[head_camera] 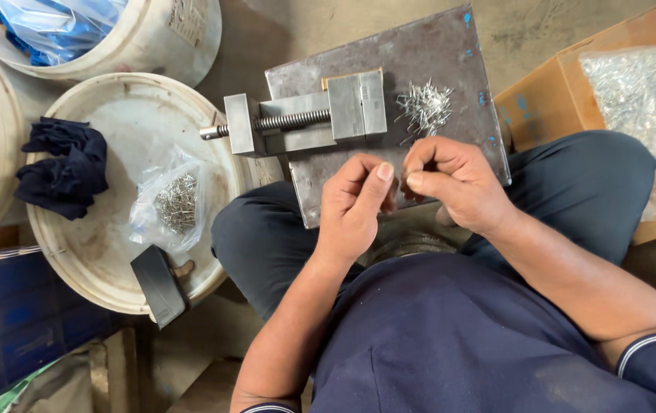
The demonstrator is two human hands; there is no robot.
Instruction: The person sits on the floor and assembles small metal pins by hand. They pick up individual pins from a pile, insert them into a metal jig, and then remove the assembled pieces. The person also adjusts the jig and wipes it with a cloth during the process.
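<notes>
Pinching a small metal pin between them, just in front of the vise (309, 121), the left hand (355, 206) and right hand (450, 183) are both clenched on it. Pin looks light, stiff, slippery; fingertip grip at its ends suits. Loose pins (424, 107) lie right of the vise.

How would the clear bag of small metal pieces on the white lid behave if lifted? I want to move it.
The clear bag looks thin and crumpled, so probably floppy and sagging. Its metal pieces likely make it heavy for its size; their ends might poke through.
</notes>
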